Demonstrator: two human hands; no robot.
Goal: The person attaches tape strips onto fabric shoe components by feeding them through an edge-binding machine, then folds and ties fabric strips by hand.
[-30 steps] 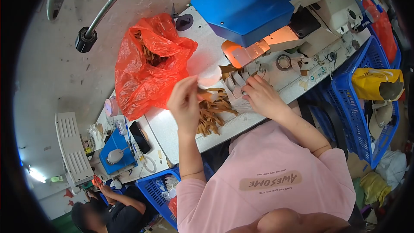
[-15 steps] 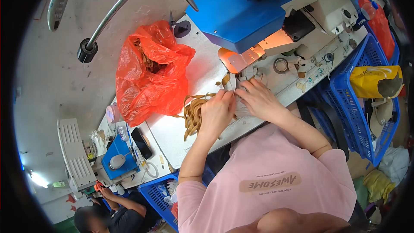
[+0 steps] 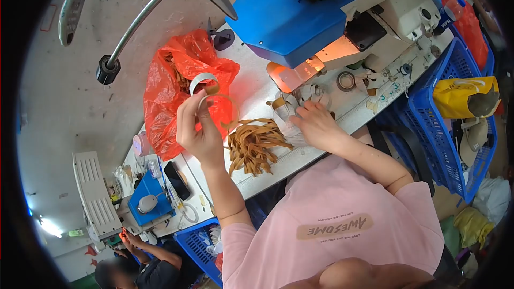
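Observation:
My left hand point(image 3: 199, 128) is raised in front of the red plastic bag, its fingers closed on a strip point(image 3: 233, 108) that curls out in loops, brown on one side and whitish on the other. Below and right of it, a heap of brown strips point(image 3: 257, 144) lies on the white work table point(image 3: 206, 174). My right hand point(image 3: 319, 127) is low over the table, fingertips bent onto a white strip point(image 3: 285, 108); its fingertips are partly hidden. More whitish loops point(image 3: 315, 94) lie just beyond those fingers, near the machine's lit arm point(image 3: 294, 75).
The red plastic bag point(image 3: 160, 107) holds more brown strips. A blue sewing machine point(image 3: 294, 18) stands at the back, with a tape roll point(image 3: 346, 80) beside it. Blue baskets point(image 3: 425, 107) are at right. A phone point(image 3: 176, 180) lies at left; another person point(image 3: 155, 267) sits beyond.
My left hand has moved left and up from beside my right hand, carrying a strip off the table. The brown heap shows more fully. My right hand has stayed nearly in place.

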